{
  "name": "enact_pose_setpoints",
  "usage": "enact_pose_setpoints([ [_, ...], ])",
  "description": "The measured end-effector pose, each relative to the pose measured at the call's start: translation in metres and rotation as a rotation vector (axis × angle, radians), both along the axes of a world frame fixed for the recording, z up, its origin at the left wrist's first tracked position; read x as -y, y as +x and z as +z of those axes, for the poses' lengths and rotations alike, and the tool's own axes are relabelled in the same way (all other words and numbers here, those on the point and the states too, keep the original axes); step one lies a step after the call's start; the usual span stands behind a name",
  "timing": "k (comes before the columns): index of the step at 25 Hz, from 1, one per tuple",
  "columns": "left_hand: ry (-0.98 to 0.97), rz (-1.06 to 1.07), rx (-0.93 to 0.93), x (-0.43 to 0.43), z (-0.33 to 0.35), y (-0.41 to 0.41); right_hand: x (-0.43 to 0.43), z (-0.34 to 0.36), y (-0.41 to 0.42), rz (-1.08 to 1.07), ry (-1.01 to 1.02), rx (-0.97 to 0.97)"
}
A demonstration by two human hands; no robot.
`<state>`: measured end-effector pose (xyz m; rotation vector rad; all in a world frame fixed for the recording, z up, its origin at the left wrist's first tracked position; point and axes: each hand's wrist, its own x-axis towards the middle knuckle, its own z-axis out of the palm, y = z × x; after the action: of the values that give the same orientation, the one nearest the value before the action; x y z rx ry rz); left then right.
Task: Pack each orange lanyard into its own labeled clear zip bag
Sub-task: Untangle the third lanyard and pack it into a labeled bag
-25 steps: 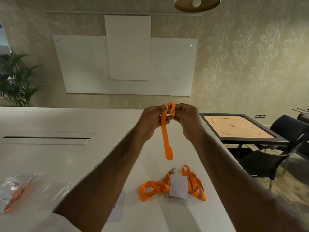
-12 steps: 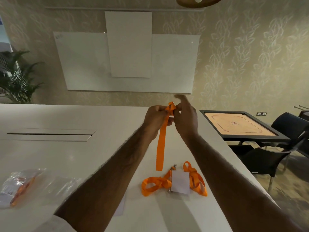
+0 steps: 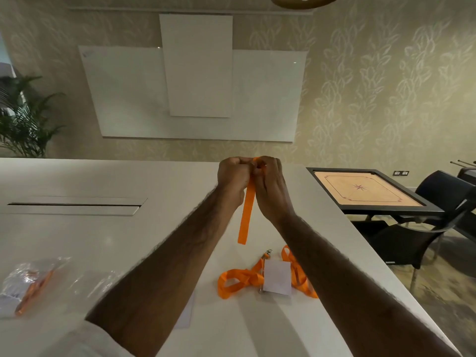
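Orange lanyard point(image 3: 246, 215) being held up over white table point(image 3: 128, 240) by both hands.
Its top end is being pinched by the curled fingers of the left hand point(image 3: 231, 176) and right hand point(image 3: 270, 186); the strap is hanging straight below the grip. Below that, a second lanyard point(image 3: 238, 279) with white card point(image 3: 277, 278) is being partly hidden by the right forearm point(image 3: 347, 279). Low to the left, a filled zip bag point(image 3: 25, 284) and an empty bag point(image 3: 95, 282) are lying; to the right, a carrom board point(image 3: 365, 189).
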<state>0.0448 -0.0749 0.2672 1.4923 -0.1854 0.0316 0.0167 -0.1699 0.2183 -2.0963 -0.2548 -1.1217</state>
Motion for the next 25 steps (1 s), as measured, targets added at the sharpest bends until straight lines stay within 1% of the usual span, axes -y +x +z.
enact_pose_setpoints([
  [2, -0.002, -0.017, -0.058, -0.001, 0.001, -0.002, -0.002, -0.002, 0.0, -0.001, -0.027, -0.093],
  [3, 0.012, -0.08, -0.078, -0.002, 0.001, -0.003, 0.0, -0.004, 0.0, -0.037, -0.06, -0.125],
  [5, 0.049, -0.229, -0.076, -0.004, -0.001, -0.006, 0.006, -0.007, 0.001, -0.149, -0.1, -0.093],
  [6, 0.068, -0.256, -0.06, -0.005, -0.003, -0.007, 0.008, -0.006, 0.002, -0.202, -0.083, -0.058],
  [7, 0.096, -0.237, -0.03, -0.005, -0.005, -0.008, 0.007, -0.004, 0.002, -0.232, -0.033, -0.034],
  [9, 0.13, -0.126, 0.054, -0.003, -0.012, -0.01, 0.004, 0.003, 0.004, -0.203, 0.154, -0.055],
  [11, 0.091, -0.038, 0.102, -0.001, -0.02, -0.01, 0.002, 0.014, 0.004, -0.1, 0.417, -0.151],
  [12, 0.075, -0.031, 0.1, -0.002, -0.023, -0.01, 0.003, 0.019, 0.004, -0.048, 0.553, -0.197],
  [14, 0.128, -0.096, 0.116, -0.004, -0.031, -0.007, 0.011, 0.025, 0.003, 0.006, 0.759, -0.273],
  [16, 0.277, -0.167, 0.159, -0.006, -0.04, -0.003, 0.022, 0.03, 0.0, 0.035, 0.945, -0.308],
  [18, 0.359, -0.251, 0.152, -0.008, -0.048, -0.003, 0.034, 0.034, 0.0, 0.038, 1.122, -0.275],
  [19, 0.392, -0.287, 0.16, -0.008, -0.051, -0.003, 0.039, 0.035, 0.002, -0.004, 1.149, -0.248],
  [20, 0.415, -0.309, 0.187, -0.007, -0.054, -0.005, 0.042, 0.034, 0.004, -0.078, 1.103, -0.23],
  [22, 0.384, -0.295, 0.261, -0.003, -0.055, -0.009, 0.042, 0.028, 0.006, -0.199, 0.888, -0.232],
  [24, 0.301, -0.201, 0.293, 0.002, -0.05, -0.01, 0.035, 0.021, 0.006, -0.225, 0.678, -0.265],
  [25, 0.273, -0.151, 0.293, 0.004, -0.046, -0.009, 0.032, 0.018, 0.005, -0.205, 0.616, -0.274],
])
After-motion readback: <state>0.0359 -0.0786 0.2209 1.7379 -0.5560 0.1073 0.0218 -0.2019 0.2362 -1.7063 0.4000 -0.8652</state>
